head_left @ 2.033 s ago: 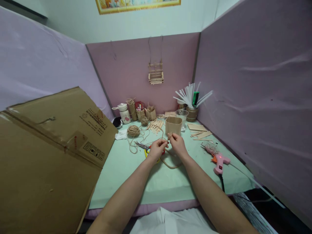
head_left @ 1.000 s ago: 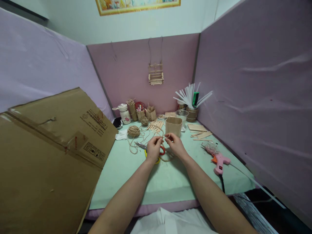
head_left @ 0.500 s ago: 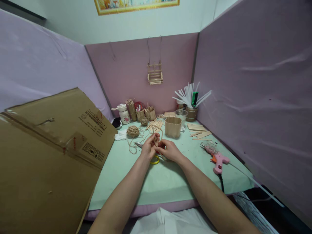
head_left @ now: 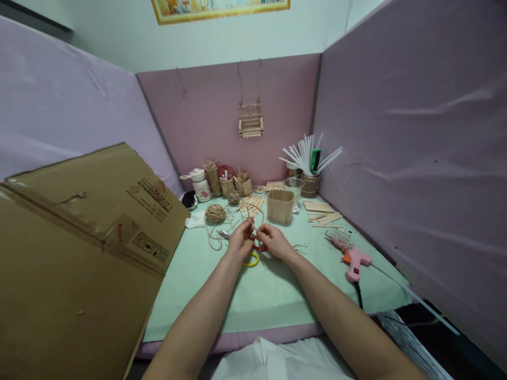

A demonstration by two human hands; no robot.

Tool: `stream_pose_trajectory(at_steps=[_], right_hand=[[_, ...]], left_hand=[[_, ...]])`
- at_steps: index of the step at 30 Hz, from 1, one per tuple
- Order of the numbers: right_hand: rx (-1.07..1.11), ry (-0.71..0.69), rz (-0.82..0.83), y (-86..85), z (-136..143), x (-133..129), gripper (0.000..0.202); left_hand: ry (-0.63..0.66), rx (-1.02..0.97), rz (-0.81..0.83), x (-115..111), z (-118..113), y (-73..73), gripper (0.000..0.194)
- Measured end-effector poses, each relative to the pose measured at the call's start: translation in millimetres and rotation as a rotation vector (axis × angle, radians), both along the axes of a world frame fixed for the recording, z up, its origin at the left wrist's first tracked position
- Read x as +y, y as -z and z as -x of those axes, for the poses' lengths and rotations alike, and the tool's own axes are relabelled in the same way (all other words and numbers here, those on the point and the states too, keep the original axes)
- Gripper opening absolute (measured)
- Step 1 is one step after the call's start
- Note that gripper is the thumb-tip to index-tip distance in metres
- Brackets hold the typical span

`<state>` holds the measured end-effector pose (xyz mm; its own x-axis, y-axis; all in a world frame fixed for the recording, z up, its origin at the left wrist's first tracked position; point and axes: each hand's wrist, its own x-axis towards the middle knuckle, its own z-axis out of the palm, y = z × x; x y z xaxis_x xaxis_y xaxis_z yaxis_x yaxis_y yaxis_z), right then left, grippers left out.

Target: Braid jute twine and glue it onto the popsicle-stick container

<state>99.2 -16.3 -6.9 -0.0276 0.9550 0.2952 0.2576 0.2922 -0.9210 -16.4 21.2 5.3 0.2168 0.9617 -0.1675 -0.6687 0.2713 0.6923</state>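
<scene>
My left hand (head_left: 242,238) pinches a strand of brown twine (head_left: 261,211) above the middle of the table. Close beside it on the right, my right hand (head_left: 272,240) has its fingers closed on the same twine. A loop of twine rises over both hands, and a loose end shows right of my right wrist. Under the hands lie scissors with a yellow handle (head_left: 251,259) and a red part, partly covered. The ball of twine (head_left: 216,213) sits to the left, with loose strands around it.
A stick-walled box (head_left: 280,207) stands beyond my right hand, near a clear cup (head_left: 293,187). The pink glue gun (head_left: 357,264) and its cord lie right. A large cardboard box (head_left: 87,253) fills the left. Flat wooden sticks (head_left: 319,207) lie at the back right.
My hands have drawn slightly apart, with the twine now visible between them. A loose twine end has appeared right of my right wrist.
</scene>
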Motion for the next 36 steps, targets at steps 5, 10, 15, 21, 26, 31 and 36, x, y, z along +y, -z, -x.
stream_pose_trajectory(at_steps=[5, 10, 15, 21, 26, 31, 36], right_hand=[[0.14, -0.13, 0.126, -0.1, -1.7, 1.1, 0.019], [0.041, -0.132, 0.125, -4.5, -7.2, -2.7, 0.019], [-0.158, -0.015, -0.023, -9.9, -20.5, -4.6, 0.021], [-0.181, 0.092, -0.01, -14.4, -34.6, -4.6, 0.021], [-0.238, 0.292, 0.011, -15.1, -53.8, -11.1, 0.014], [0.024, 0.211, 0.122, -12.2, -61.0, -14.5, 0.017], [0.579, 0.221, 0.168, -16.7, -48.3, -6.3, 0.027]], left_hand=[[0.025, -0.065, 0.022, 2.2, 2.3, -0.8, 0.013], [-0.095, -0.152, 0.031, 15.2, 17.4, -7.7, 0.008], [-0.305, -0.206, 0.033, 35.1, 54.3, -21.6, 0.012], [-0.374, -0.245, 0.01, 40.9, 69.4, -26.5, 0.017], [-0.324, -0.192, 0.02, 38.9, 61.2, -23.2, 0.011], [-0.271, -0.035, 0.066, 36.9, 50.7, -17.1, 0.011], [-0.213, 0.224, -0.012, 25.2, 34.1, -12.0, 0.006]])
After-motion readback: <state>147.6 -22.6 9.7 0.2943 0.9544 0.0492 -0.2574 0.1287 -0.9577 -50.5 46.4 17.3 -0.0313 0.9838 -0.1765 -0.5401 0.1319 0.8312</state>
